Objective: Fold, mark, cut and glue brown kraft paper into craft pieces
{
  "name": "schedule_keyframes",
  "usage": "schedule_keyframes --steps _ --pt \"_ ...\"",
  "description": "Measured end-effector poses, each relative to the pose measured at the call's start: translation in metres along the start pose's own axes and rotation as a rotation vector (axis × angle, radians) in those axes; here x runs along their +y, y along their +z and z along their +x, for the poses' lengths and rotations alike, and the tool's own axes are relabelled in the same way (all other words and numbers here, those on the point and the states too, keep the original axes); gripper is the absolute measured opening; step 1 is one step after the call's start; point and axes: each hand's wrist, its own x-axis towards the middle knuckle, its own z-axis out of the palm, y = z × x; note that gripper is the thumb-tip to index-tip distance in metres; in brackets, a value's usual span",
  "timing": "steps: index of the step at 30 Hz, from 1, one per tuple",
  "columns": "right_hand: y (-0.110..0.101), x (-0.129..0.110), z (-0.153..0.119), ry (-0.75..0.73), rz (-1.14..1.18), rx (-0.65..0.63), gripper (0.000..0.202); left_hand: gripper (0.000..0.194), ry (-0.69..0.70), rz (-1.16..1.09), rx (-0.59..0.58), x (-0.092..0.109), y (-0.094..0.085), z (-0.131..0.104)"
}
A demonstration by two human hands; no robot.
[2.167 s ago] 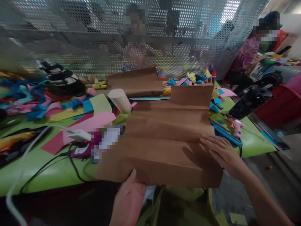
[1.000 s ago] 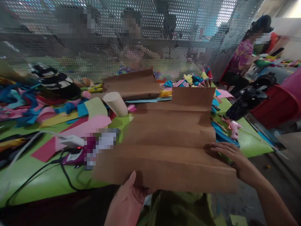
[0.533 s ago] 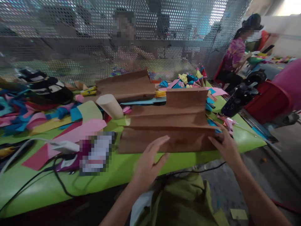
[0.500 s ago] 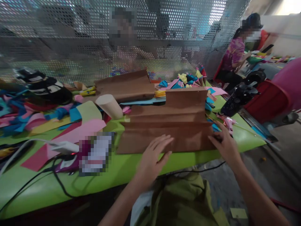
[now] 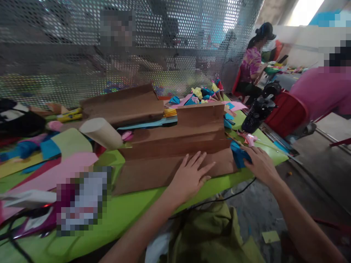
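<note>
A creased sheet of brown paper (image 5: 153,168) lies before me, its folds running crosswise and its far right part standing higher. My left hand (image 5: 190,175) rests flat on its near part, fingers spread. At the sheet's right edge is a piece of blue paper (image 5: 238,154). My right hand (image 5: 259,162) has its thumb and fingers closed at the right side of that piece; the fingertips are partly hidden. Just beyond this hand lies a pink glue gun (image 5: 249,138). A pale paper roll (image 5: 101,133) stands tilted left of the brown sheet.
Another folded brown sheet (image 5: 123,104) lies behind, beside paper flowers (image 5: 204,93). Coloured paper strips (image 5: 68,168), a phone (image 5: 87,197) and cables occupy the left. A dark bottle (image 5: 257,115) stands at the table's right edge (image 5: 279,157). Two people sit beyond, one on a red chair (image 5: 287,113).
The view has turned right. My right hand has shifted off the brown sheet's right edge, and more blue paper shows beside it. My left hand stays on the sheet, fingers more spread.
</note>
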Motion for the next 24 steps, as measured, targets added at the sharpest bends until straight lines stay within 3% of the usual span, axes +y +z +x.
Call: schedule_keyframes --steps 5,8,13,17,20,24 --pt "-0.02 -0.002 -0.008 -0.014 0.003 0.033 0.044 0.055 0.033 0.065 -0.024 0.0 0.014 0.02" --pt "-0.027 0.008 -0.026 0.103 0.086 0.039 0.045 0.056 0.029 0.095 -0.022 -0.004 0.023 0.02" --pt "-0.026 0.033 -0.069 0.256 0.509 0.066 0.044 0.056 0.027 0.106 -0.048 -0.007 0.029 0.018" --pt "-0.022 0.035 -0.098 0.403 0.886 -0.03 0.049 0.057 0.023 0.102 -0.058 -0.004 0.023 0.018" --pt "-0.023 0.032 -0.108 0.459 0.892 -0.088 0.047 0.057 0.021 0.085 -0.053 0.001 0.017 0.021" --pt "-0.024 0.036 -0.116 0.362 0.764 -0.084 0.045 0.055 0.056 0.043 -0.069 0.01 0.011 0.031"
